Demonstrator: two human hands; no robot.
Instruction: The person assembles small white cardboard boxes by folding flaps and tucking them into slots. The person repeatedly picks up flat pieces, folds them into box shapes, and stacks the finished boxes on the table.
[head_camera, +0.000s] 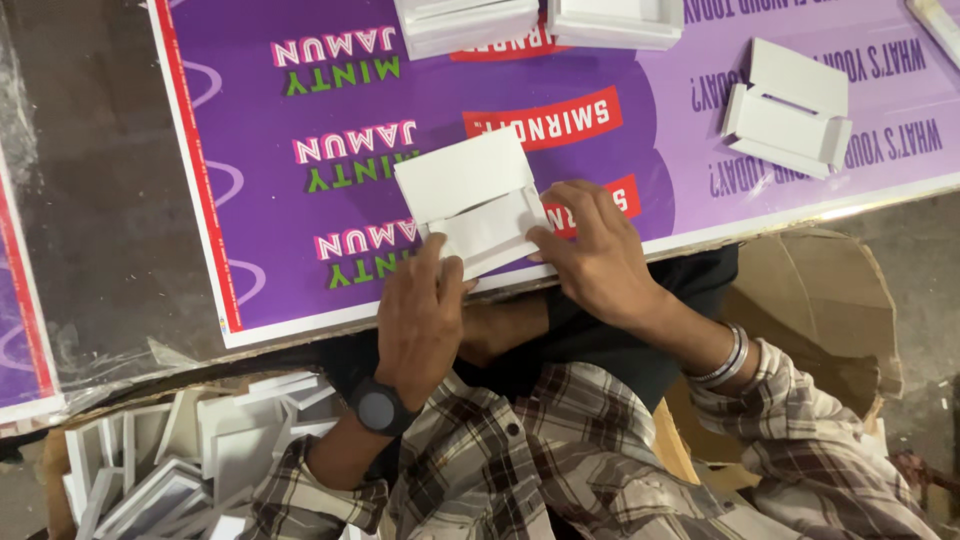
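Card: white folded card (470, 200) lies on the purple board (300, 200) near its front edge, where I see it.
Left hand: my left hand (420, 315) presses fingertips on the card's lower left corner, not clenched.
Right hand: my right hand (595, 250) pinches the card's right flap.
Beyond: another folded card (788, 108) lies well right of it.

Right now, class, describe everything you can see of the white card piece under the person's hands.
The white card piece looks like thin matte cardboard, a flat blank partly folded. Its upper panel is plain and lies flat; the lower part shows a raised flap and creases. It rests tilted on the purple printed sheet, near the sheet's lower edge. The left hand presses its lower left corner with thumb and fingers, and the right hand touches its right side.
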